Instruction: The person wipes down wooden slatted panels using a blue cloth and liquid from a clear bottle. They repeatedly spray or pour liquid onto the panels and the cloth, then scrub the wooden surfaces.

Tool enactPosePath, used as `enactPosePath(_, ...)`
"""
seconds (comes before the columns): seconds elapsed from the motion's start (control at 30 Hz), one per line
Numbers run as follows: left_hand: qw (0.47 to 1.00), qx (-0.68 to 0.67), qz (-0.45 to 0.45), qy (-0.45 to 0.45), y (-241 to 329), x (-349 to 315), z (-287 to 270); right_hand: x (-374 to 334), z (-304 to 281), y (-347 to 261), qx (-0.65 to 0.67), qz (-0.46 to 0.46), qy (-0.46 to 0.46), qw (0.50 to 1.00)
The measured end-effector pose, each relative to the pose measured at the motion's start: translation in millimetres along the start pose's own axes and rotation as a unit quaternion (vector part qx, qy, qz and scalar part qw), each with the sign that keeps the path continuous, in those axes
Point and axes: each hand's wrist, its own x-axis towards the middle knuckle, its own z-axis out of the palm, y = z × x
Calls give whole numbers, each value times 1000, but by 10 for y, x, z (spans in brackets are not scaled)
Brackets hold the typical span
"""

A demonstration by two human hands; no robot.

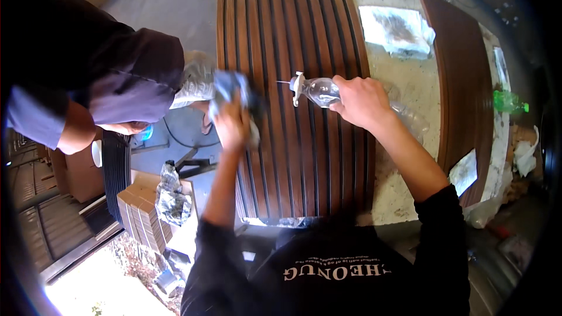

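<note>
A dark brown slatted panel (287,164) with black grooves lies in front of me. At its left edge my left hand (232,124) is closed on a blue-grey cloth (227,88), blurred by motion. My right hand (364,104), above the panel's right part, grips a clear plastic bottle (321,90). The bottle lies sideways in the air, its neck pointing left over the slats. A thin nozzle and a white piece are fitted at its cap. Past my wrist shows the bottle's clear lower body (411,120).
Another person (134,70) in dark clothes leans in from the left, close to my left hand. Right of the panel lie a stained white cloth (398,29), a smooth brown board (462,88) and a green bottle (508,102). Cardboard boxes (140,213) stand at the lower left.
</note>
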Motion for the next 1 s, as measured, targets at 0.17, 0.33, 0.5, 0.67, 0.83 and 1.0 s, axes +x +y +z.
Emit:
enactPosePath(0.17, 978, -79, 180, -71, 250, -851, -291, -61, 19, 304, -16, 33, -56, 998)
enactPosePath(0.33, 994, -16, 57, 97, -92, 1208, -29, 134, -42, -147, 50, -3, -39, 998)
enactPosePath(0.5, 983, -30, 182, 19, 703, 141, 96, 296, -42, 331, 31, 52, -11, 998)
enactPosePath(0.67, 994, 41, 98, 33, -177, 1144, 135, 535, -168, -9, 21, 22, -58, 998)
enactPosePath(0.83, 991, 6, 121, 47, -52, 704, 176, 558, 14, -33, 18, -46, -48, 998)
enactPosePath(1.0, 978, -70, 188, -61, -215, 261, -130, 496, -59, -42, 42, -43, -82, 995)
